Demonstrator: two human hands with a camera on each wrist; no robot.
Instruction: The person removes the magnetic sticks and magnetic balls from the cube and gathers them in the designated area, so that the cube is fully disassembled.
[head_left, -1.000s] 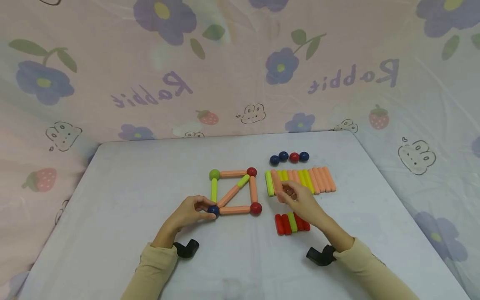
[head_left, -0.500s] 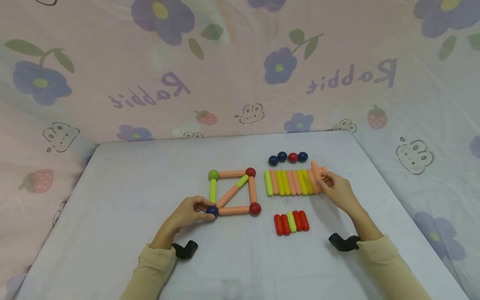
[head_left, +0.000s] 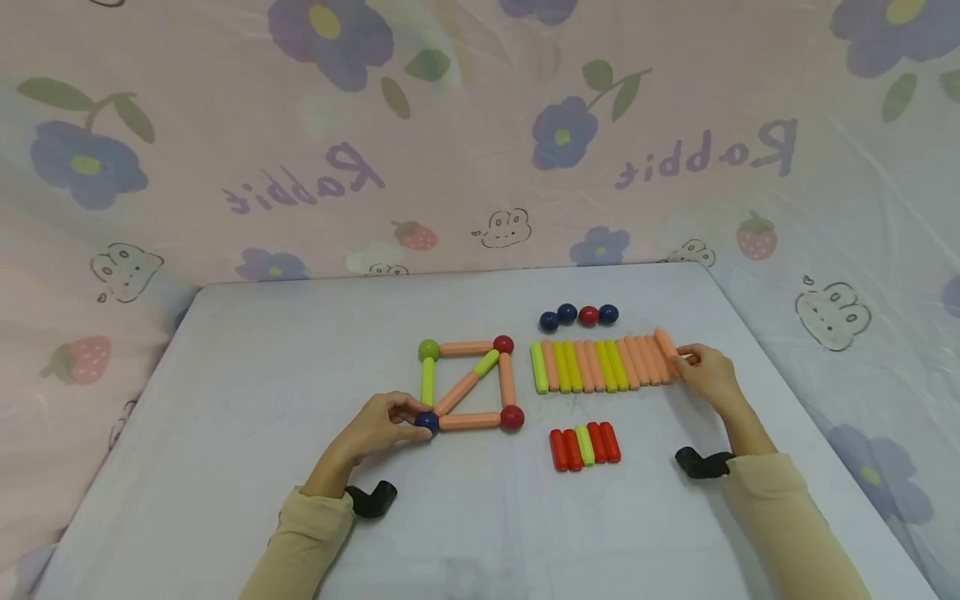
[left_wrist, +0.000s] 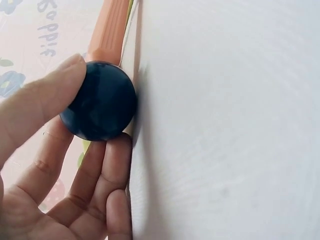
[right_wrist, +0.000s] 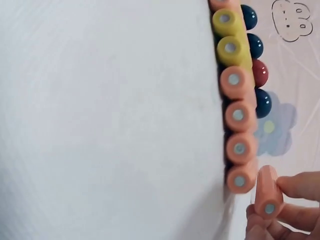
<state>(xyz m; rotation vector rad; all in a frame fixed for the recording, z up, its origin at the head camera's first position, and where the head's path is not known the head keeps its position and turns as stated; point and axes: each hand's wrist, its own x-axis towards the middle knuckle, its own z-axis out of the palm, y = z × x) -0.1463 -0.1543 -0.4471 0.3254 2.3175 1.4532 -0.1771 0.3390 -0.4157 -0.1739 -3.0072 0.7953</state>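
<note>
My left hand (head_left: 382, 421) pinches a dark blue ball (head_left: 427, 422) between thumb and fingers, as the left wrist view shows close up. The ball forms the near left corner of a flat square of magnetic sticks and balls. From it a diagonal of an orange and a green stick (head_left: 487, 362) runs to the far right red ball (head_left: 503, 344). At the right end of a row of sticks (head_left: 588, 367), my right hand (head_left: 708, 375) pinches an orange magnetic stick (right_wrist: 268, 192). That stick is raised and tilted above the row; its round metal end shows in the right wrist view.
Behind the row sit three dark blue balls and a red ball (head_left: 588, 316). In front lies a short group of red sticks (head_left: 573, 450) with a green one (head_left: 584, 445) among them. A white table (head_left: 300, 350) bears everything, with printed cloth (head_left: 450, 167) hanging behind.
My right hand has travelled rightward from the row's left end to its right end, where it pinches an orange stick. The left hand has stayed on the blue ball.
</note>
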